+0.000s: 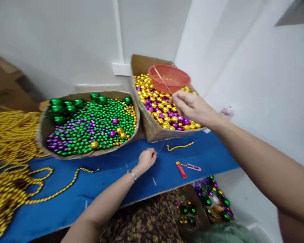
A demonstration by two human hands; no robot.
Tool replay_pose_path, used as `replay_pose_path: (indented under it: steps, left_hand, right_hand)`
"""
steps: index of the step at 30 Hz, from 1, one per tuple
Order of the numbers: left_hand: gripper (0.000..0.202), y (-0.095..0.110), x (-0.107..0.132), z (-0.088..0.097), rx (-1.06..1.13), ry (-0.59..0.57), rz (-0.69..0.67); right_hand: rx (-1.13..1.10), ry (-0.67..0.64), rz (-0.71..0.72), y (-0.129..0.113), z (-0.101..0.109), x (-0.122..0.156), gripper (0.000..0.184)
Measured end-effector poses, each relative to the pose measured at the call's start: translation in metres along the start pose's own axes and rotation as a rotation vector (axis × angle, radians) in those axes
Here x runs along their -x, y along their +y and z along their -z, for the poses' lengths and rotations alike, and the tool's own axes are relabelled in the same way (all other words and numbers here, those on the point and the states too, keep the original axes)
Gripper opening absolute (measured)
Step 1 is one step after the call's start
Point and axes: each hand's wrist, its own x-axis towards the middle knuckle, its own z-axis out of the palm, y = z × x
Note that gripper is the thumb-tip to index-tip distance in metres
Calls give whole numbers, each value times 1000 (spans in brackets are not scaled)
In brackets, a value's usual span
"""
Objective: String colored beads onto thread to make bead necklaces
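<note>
My right hand pinches a long thin needle, its far end pointing up and left over the red plastic bowl. Below that hand is a box of gold and purple beads. Low over the blue cloth, my left hand is closed, with a bracelet at its wrist. A faint clear thread shows beside its fingers, which mostly hide what they grip. To the left stands a box of small green, purple and gold beads, with larger green balls along its back.
Gold bead strands are heaped at left. On the blue cloth lie a short gold strand, a red packet and pink-handled snips. Decorated balls sit below the table edge. A white wall rises at right.
</note>
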Motion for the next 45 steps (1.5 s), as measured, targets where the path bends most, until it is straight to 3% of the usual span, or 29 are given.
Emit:
replay_pose_path:
  steps: [6, 15, 19, 22, 25, 29, 31, 33, 35, 39, 45]
  left_hand:
    - [25, -26, 23, 19, 2, -31, -17]
    - [23, -51, 74, 95, 236, 39, -143]
    - [21, -73, 90, 111, 333, 88, -106]
    - [21, -86, 95, 112, 417, 82, -58]
    - [25, -85, 93, 112, 580, 126, 6]
    - [56, -58, 76, 120, 963, 143, -49]
    - [55, -42, 66, 124, 1137, 49, -148]
    - [44, -30, 58, 125, 1178, -63, -211]
    - [37, -25, 51, 120, 1069, -105, -216]
    - [33, -32, 42, 98, 753, -12, -186]
    - [22, -53, 33, 67, 308, 13, -326]
  right_hand:
    - [-87, -61, 63, -14, -31, -13, 29]
    - [-246, -112, 157, -44, -97, -27, 26]
    - [-329, -125, 207, -59, -118, -41, 24]
    - [-373, -152, 234, -75, -123, -49, 21]
    - [-413, -187, 262, -91, -128, -53, 20]
    - [-459, -287, 280, -100, -138, -51, 16]
    - [-477, -329, 254, -100, -139, -47, 16]
    - [-482, -340, 221, -96, -135, -42, 17]
    - [-474, -326, 185, -90, -126, -36, 19]
    - [-494, -257, 87, -73, -102, -18, 24]
    - [-578, -115, -172, -44, -87, 23, 26]
